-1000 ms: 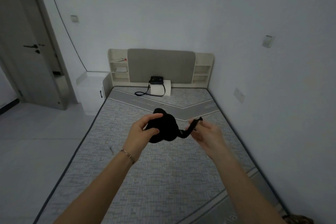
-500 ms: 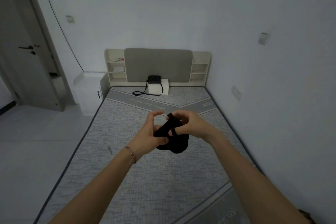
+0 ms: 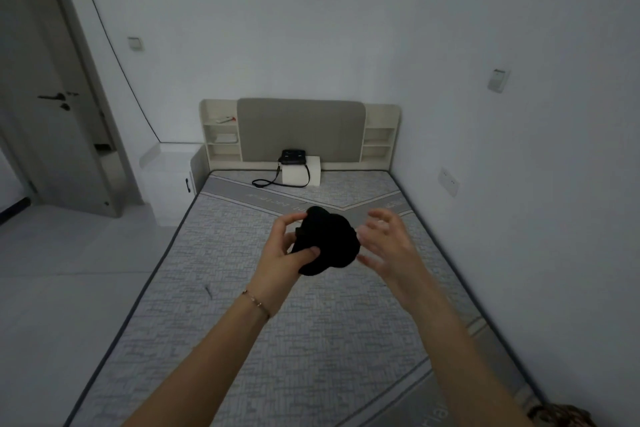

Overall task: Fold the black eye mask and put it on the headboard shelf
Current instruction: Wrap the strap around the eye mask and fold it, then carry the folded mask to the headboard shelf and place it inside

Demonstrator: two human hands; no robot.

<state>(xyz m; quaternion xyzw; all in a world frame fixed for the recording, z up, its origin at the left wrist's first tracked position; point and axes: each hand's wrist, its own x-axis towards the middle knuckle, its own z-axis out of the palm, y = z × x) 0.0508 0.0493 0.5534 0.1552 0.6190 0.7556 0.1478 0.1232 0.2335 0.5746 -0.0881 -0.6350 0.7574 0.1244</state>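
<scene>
The black eye mask (image 3: 329, 243) is bunched into a rounded, folded lump, held in the air above the middle of the bed. My left hand (image 3: 284, 250) grips its left side, thumb below and fingers above. My right hand (image 3: 384, 246) is just to the right of the mask, fingers spread and blurred, apart from it or barely brushing its edge. The headboard shelf (image 3: 379, 142) has cream cubbies on the right of the grey padded headboard (image 3: 301, 128), and matching cubbies (image 3: 221, 139) on the left hold small items.
A grey patterned mattress (image 3: 242, 322) fills the view below my arms. At its head a black bag with a strap (image 3: 293, 158) lies on a white box (image 3: 301, 175). A white nightstand (image 3: 169, 177) and a grey door (image 3: 52, 114) are on the left; a wall is close on the right.
My right hand has wrapped the strap around the mask and then let go, drawing back to the right with fingers spread. My left hand keeps the bundled mask.
</scene>
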